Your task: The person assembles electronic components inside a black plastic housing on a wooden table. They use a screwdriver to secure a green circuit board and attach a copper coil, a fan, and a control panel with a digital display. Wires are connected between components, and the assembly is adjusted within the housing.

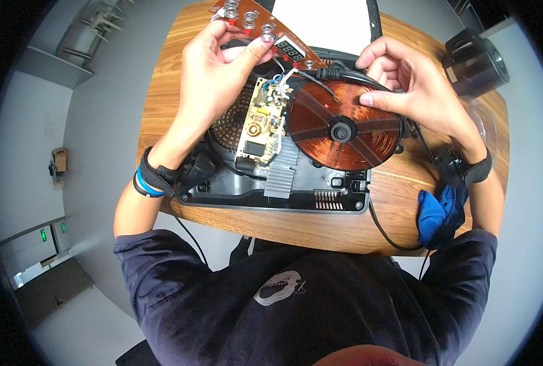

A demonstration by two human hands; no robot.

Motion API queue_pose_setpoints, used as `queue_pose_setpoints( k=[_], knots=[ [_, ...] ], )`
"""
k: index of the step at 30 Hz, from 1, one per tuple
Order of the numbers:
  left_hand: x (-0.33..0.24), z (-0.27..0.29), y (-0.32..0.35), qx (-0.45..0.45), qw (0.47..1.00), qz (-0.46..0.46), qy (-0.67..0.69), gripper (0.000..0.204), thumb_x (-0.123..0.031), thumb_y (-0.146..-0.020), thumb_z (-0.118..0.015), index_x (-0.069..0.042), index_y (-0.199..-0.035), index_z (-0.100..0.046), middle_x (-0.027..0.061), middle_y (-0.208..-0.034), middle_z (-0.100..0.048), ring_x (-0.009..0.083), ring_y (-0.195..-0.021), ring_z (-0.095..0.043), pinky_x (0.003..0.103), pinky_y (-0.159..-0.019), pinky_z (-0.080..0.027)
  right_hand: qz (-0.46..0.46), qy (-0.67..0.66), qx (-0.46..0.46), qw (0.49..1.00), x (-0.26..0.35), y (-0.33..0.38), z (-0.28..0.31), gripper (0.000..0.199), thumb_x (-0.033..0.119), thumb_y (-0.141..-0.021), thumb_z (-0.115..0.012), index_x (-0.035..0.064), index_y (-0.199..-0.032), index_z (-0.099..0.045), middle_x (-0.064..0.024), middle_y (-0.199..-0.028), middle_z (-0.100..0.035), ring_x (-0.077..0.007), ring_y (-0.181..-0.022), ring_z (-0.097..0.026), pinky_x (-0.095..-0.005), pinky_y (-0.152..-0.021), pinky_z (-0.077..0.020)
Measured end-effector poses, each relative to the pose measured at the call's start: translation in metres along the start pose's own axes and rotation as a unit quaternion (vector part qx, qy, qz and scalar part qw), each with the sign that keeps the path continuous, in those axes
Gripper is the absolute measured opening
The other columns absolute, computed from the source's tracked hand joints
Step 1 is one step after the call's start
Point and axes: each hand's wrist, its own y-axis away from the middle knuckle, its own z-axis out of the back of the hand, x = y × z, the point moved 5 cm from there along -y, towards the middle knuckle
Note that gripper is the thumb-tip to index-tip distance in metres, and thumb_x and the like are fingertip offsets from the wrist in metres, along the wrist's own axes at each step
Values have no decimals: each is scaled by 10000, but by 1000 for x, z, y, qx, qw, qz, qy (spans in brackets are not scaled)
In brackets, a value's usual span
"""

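Note:
My left hand (222, 70) pinches a brown circuit board (271, 32) with coil springs and a small digital display, raised above an opened black housing (222, 198). My right hand (411, 85) is at the right edge of a round copper coil (338, 143), thumb and fingertips apart, with a black cord (350, 74) running between them. Whether they touch the cord is unclear. A pale circuit board (259, 125) and a finned metal heat sink (282, 177) sit in the housing left of the coil. A round fan grille (227, 125) is partly hidden by my left forearm.
The housing rests on a wooden table (387, 226). A dark blue cloth (433, 210) lies at the right, near my right forearm. Beyond my right hand stands a black cylindrical container (477, 64). A white sheet (320, 24) is at the far side. Cables hang over the near edge.

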Motion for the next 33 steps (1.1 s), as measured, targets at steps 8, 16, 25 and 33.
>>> queue_pose_setpoints(
  k=[8,16,25,33],
  knots=[
    [4,9,-15,-33,997,31,62,283,-117,-1082,-674,98,-1253,-606,234,-1253,-729,256,-1079,-787,297,-982,-649,-27,28,56,998,-12,-1,5,425,32,-912,-840,42,-1281,-630,85,-860,-436,-28,-792,-426,-209,-698,-393],
    [5,40,-11,-70,933,136,327,390,-123,-1119,-599,139,-1404,-550,299,-1376,-667,287,-1297,-690,322,-1094,-611,-82,93,103,987,-27,0,3,506,169,-963,-827,36,-1391,-594,-36,-1075,-662,-125,-994,-614,-297,-881,-525],
    [-4,73,37,50,785,184,590,484,-105,-1086,-646,113,-1482,-475,217,-1380,-615,222,-1187,-670,299,-978,-615,-31,295,77,952,-30,-1,8,518,231,-995,-786,28,-1434,-601,-167,-1266,-703,-241,-1050,-713,-366,-926,-578],
    [-7,98,38,42,958,202,201,538,-273,-1140,-572,49,-1567,-509,-15,-1001,-592,53,-807,-532,192,-689,-477,-19,323,2,946,-23,-5,16,269,189,-1018,-745,4,-1209,-699,-143,-952,-754,-237,-909,-748,-377,-828,-592]
  ],
)
